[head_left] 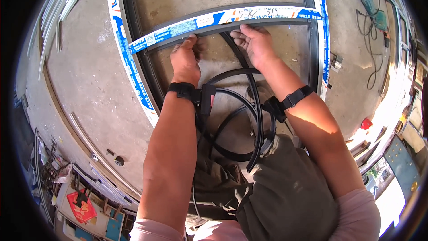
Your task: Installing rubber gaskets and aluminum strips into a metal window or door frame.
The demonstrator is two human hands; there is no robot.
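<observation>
Down low here, bending over dark trousers (285, 187), with black straps (180, 88) round both wrists. Just ahead of the lap, lying in loose loops between the arms (171, 151): a black strip (258, 116), probably slack like that so as to feed upward without tugging. Up to the crossbar (223, 18) now, and touching its near edge with the left hand (183, 64), in a pinch-like curl, a little blurred; cannot tell whether closed on the strip or only on the bar. Across to the right hand (258, 47), with thumb on that same edge and fingers half curled beneath, likely for steadying; cannot tell whether pinching anything. Between the two hands, the strip again, up to the bar, just beside the right fingertips. Set across between the left rail (129, 64) and right rail (325, 49), with all three in blue-and-white film (183, 27), presumably for guarding the finish. Out past the rails, on the concrete floor (84, 71): a tape measure (119, 160) to the left, and farther off, upper right, a teal power tool (368, 0), likely parked there to stay clear of both arms.
</observation>
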